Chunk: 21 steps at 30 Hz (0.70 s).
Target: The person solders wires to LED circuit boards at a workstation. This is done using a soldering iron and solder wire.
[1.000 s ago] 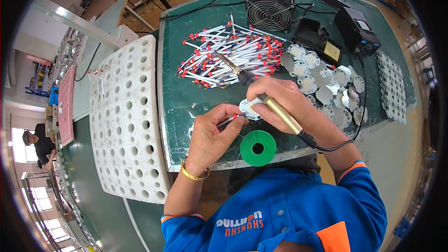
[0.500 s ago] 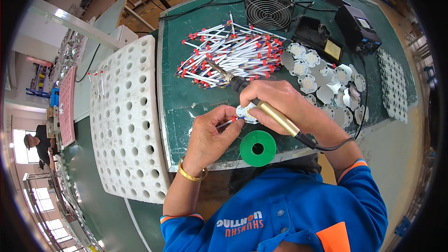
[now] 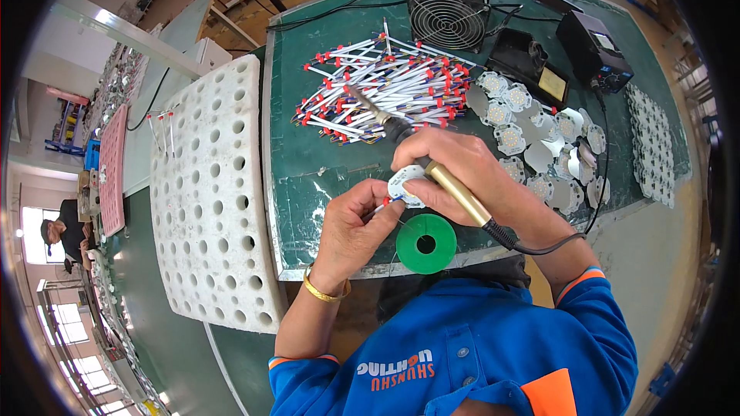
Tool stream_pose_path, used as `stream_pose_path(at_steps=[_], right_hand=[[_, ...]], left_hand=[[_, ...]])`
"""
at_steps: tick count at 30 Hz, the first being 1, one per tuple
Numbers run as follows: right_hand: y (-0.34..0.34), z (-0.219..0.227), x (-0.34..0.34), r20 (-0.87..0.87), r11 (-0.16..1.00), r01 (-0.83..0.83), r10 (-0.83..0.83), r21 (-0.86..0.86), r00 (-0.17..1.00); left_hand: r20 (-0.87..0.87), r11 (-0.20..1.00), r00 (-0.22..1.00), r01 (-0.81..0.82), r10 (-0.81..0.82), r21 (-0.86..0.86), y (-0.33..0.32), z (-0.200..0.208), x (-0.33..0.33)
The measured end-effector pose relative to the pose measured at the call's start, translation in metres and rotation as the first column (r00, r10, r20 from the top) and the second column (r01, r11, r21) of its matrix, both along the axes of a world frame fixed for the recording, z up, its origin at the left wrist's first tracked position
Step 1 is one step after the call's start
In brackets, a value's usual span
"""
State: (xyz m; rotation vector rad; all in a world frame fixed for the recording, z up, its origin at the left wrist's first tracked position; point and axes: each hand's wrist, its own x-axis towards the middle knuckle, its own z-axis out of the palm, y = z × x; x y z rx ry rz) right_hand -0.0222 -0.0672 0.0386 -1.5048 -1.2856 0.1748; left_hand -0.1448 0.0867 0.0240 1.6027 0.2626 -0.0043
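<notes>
My left hand (image 3: 351,227) is closed, pinching a short white cable (image 3: 376,211) with a red band and thin coloured wire ends. Those ends meet the edge of a small round white LED board (image 3: 405,183). My right hand (image 3: 462,169) is wrapped around a soldering iron (image 3: 461,194) with a gold handle; its thumb and fingers also pinch the board. The iron's metal tip points up and left, above a heap of similar cables (image 3: 416,85). A green solder spool (image 3: 408,240) sits just below the board, near the table edge.
Loose LED boards (image 3: 510,139) are strewn to the right, and a panel of joined boards (image 3: 651,146) lies beyond. A fan (image 3: 447,19), an iron stand (image 3: 518,58) and a black soldering station (image 3: 590,46) stand at the back. A holed white foam block (image 3: 206,204) fills the left.
The board is tilted more upright, showing more of its face. My right hand has shifted slightly left with the iron. My left hand still pinches the cable, slightly farther right.
</notes>
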Motion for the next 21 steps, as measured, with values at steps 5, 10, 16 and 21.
stream_pose_path(at_steps=[5, 10, 16, 21], right_hand=[[-0.004, -0.007, -0.005, -0.015, 0.971, 0.21, -0.21, 0.117, 0.978], [-0.03, -0.001, -0.018, 0.08, 0.947, 0.196, -0.223, 0.256, 0.971], [-0.068, -0.016, -0.037, 0.165, 0.981, 0.047, -0.079, 0.187, 0.983], [-0.076, -0.023, -0.055, 0.138, 0.968, -0.003, -0.033, 0.25, 0.99]], left_hand=[[0.013, 0.981, 0.988, -0.154, 0.156, -0.122, -0.004, -0.007, -0.013], [0.025, 0.905, 0.939, -0.323, 0.343, -0.275, -0.015, -0.01, -0.023], [0.076, 0.885, 0.907, -0.382, 0.414, -0.267, -0.028, -0.006, -0.03], [0.082, 0.873, 0.895, -0.404, 0.439, -0.275, -0.034, -0.006, -0.028]])
